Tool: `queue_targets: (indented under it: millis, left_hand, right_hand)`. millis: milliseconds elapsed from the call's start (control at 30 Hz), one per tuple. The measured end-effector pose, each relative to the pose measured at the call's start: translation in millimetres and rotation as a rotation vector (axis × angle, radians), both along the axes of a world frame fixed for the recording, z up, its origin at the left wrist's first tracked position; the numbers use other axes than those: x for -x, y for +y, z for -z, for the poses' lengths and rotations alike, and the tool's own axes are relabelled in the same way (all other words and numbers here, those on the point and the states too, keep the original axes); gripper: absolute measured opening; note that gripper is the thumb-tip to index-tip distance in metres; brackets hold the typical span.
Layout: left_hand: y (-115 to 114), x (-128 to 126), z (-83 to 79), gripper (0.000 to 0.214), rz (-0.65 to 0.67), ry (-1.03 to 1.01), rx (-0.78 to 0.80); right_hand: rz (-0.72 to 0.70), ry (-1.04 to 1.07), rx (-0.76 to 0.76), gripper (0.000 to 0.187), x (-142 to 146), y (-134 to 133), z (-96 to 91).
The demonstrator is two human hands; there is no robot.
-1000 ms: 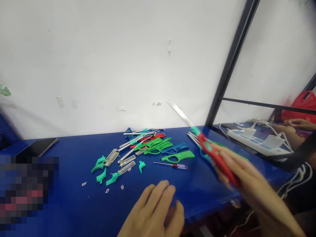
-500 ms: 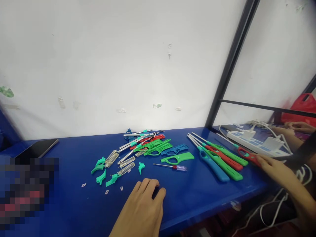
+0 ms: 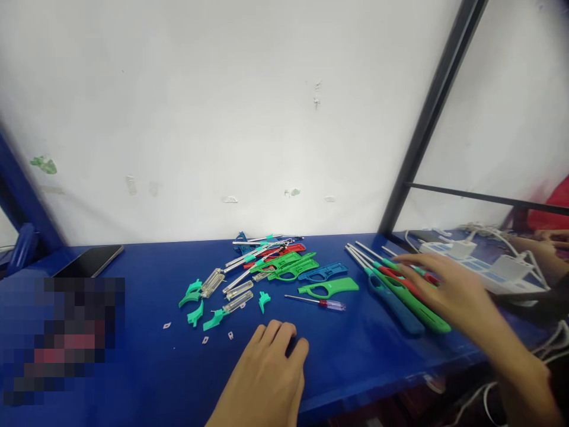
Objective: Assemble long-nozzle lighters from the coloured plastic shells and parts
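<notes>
My left hand (image 3: 267, 373) rests on the blue tabletop, thumb apart from the loosely bent fingers, holding nothing. Over a row of long-nosed gas lighters hovers my right hand (image 3: 457, 296), its fingers stretched out and slightly blurred. A blue lighter (image 3: 398, 305) and a green lighter (image 3: 420, 308) show beside it; red handles are partly hidden under the fingers. Left of them lie a screwdriver (image 3: 331, 305) with a clear purple handle, a green lighter shell (image 3: 340, 286) and a blue shell half (image 3: 326, 271). Teal triggers (image 3: 264, 301) and clear fuel tanks (image 3: 239, 302) lie farther left.
Metal lighter tubes (image 3: 237, 280) and more shells are piled near the wall. A phone (image 3: 95, 261) lies at the left. A black post (image 3: 409, 172) stands at the back right, with a white power strip (image 3: 480, 267) behind it. Another person's hands show at the far right.
My right hand has let go of the red lighter at the right and moved left over the row, fingers now extended. My left hand has stayed on the table. The view has turned slightly left.
</notes>
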State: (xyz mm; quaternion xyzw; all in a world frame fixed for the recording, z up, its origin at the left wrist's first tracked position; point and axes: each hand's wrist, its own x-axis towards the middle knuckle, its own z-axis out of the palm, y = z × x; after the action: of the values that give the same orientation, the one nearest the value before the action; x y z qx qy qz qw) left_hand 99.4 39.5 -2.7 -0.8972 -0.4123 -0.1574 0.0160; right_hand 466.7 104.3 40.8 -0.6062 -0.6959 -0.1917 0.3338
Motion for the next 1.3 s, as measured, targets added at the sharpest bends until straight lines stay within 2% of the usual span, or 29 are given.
queue_targets:
  millis: [100,167,233,333,500,700,967,1100,1300]
  left_hand:
    - [2,0,1.8,0.030,-0.001,0.001,-0.003]
    - [3,-1,3.5,0.031,-0.001,-0.003,-0.007]
    - [3,-1,5.4,0.033,-0.003,-0.006,-0.011]
    - [3,-2,8.0,0.033,-0.009,-0.011,-0.022]
    - [4,-2,9.8,0.032,-0.017,-0.014,-0.043]
    - [2,-3,7.0,0.031,-0.011,-0.008,-0.031]
    - [5,-3,7.4,0.031,-0.007,0.002,-0.007]
    - [4,-3,6.3,0.032,-0.011,-0.004,-0.009]
    - [2,-3,5.0,0.032,-0.004,-0.005,-0.003]
  right_hand:
    - [-0.318,-0.174,0.135,0.033,66,23,-17.9]
    - [-0.470,-0.291,0.216,0.031,99,44,-23.7]
    - [-0.547,-0.378,0.272,0.035,122,66,-24.5]
    - [-0.583,-0.459,0.321,0.033,141,92,-20.2]
    - [-0.622,-0.508,0.352,0.015,148,106,-13.1]
    - [-0.657,-0.468,0.305,0.034,155,104,-7.1]
    - [-0.689,-0.460,0.275,0.022,174,110,11.6]
    - [-0.692,-0.439,0.249,0.019,171,111,9.6]
    - [-0.653,-0.379,0.184,0.031,166,102,-2.7]
